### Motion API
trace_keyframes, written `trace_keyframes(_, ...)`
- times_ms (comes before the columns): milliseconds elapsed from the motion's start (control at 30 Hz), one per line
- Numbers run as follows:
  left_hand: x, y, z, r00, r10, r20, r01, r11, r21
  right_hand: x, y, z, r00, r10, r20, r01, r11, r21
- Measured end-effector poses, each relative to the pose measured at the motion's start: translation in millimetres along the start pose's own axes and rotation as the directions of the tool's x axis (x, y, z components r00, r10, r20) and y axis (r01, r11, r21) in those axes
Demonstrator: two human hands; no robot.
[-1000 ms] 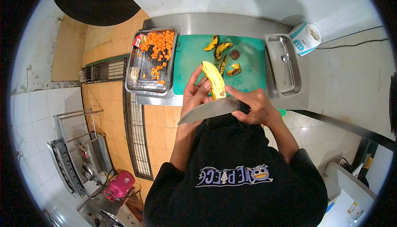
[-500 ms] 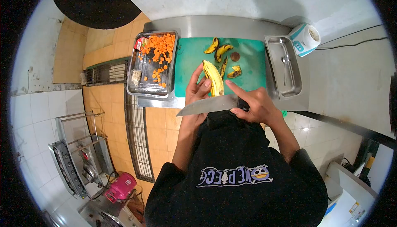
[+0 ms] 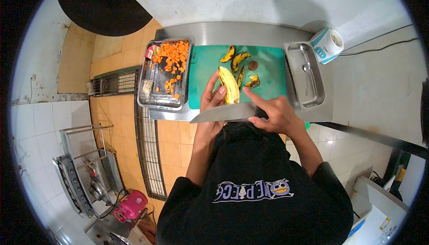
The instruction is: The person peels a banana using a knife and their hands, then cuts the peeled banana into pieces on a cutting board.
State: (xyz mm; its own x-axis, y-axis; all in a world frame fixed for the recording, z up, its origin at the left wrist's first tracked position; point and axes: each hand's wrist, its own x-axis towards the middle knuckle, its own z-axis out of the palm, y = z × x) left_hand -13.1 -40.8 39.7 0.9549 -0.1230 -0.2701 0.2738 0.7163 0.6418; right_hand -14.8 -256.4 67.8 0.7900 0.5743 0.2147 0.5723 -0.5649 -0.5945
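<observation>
My left hand is closed around a partly peeled banana, which stands tilted above the near edge of a green cutting board. In my right hand is a large knife, gripped by its dark handle, with the index finger stretched forward. The blade points left and lies across the banana's lower end; whether it touches cannot be made out. Beyond my hands, dark-spotted banana peel pieces lie on the board, with another peel piece to the right and a round brown object.
Left of the board, a metal tray holds carrot slices, a red packet and a small bag. To the right sit a steel pan with a spoon and a white-and-blue appliance.
The board, tray and pan appear slightly lower in view, as the camera has tilted a little. My hands, the banana and the knife hold nearly the same pose.
</observation>
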Motion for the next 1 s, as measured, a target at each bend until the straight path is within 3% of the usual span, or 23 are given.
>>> trace_keyframes(600, -0.7, 0.0, -11.8, 0.996, 0.063, -0.061, -0.062, 0.998, 0.025, -2.0, 1.1, -4.1, 1.0, 0.003, -0.026, -0.004, 0.999, -0.032)
trace_keyframes(700, -2.1, -1.4, -12.2, 0.997, 0.065, -0.048, -0.061, 0.995, 0.078, -2.1, -5.8, -10.6, 0.992, 0.097, 0.076, -0.092, 0.994, -0.065)
trace_keyframes(900, -2.7, -2.6, -11.7, 0.997, 0.048, -0.061, -0.046, 0.998, 0.032, -2.7, -4.0, -8.2, 0.995, 0.081, 0.065, -0.078, 0.995, -0.058)
trace_keyframes(1000, -2.0, -1.9, -13.1, 0.997, 0.063, -0.036, -0.062, 0.997, 0.045, -5.0, 0.4, -5.0, 0.999, -0.01, -0.049, 0.007, 0.998, -0.059)
